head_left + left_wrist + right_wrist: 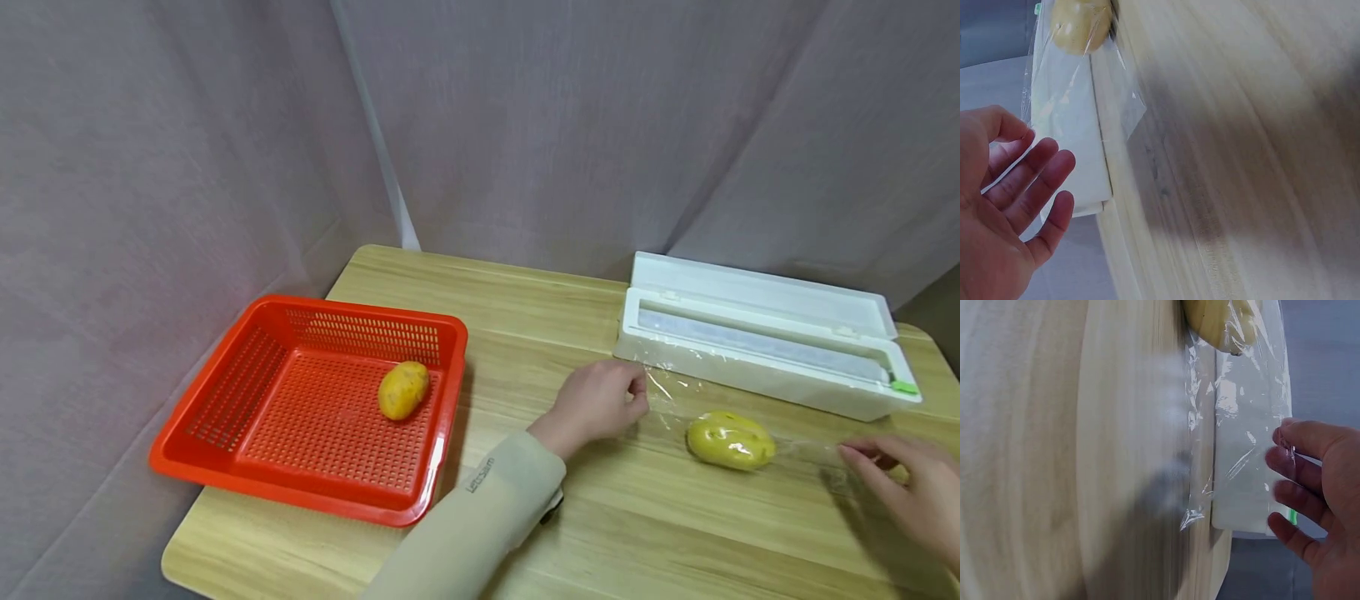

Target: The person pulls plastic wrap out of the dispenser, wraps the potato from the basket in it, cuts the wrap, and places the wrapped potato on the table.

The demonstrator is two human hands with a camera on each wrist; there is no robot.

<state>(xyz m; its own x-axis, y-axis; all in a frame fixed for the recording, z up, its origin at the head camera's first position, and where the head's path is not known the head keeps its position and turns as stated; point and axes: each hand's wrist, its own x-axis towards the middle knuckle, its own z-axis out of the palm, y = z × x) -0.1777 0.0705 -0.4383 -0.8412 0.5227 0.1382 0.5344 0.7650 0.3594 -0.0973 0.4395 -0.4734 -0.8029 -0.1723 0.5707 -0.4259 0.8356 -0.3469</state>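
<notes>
A yellow potato [731,440] lies on a sheet of clear cling film [802,450] pulled out from the white dispenser box [765,346], whose lid stands up. My left hand [637,396] is at the film's left edge, fingers relaxed. In the left wrist view that hand [1047,169] shows an open palm, with the film [1066,106] brushing its fingertips and the potato [1082,25] beyond. My right hand [862,462] reaches to the film's right edge with loose fingers. In the right wrist view this hand [1282,481] touches the film [1235,406] near the potato [1222,322].
An orange perforated basket [300,492] sits at the table's left and hangs over the edge a little, with a second potato [403,389] inside. The wooden table [637,533] is bare in front of the film. Grey curtains close off the back and left.
</notes>
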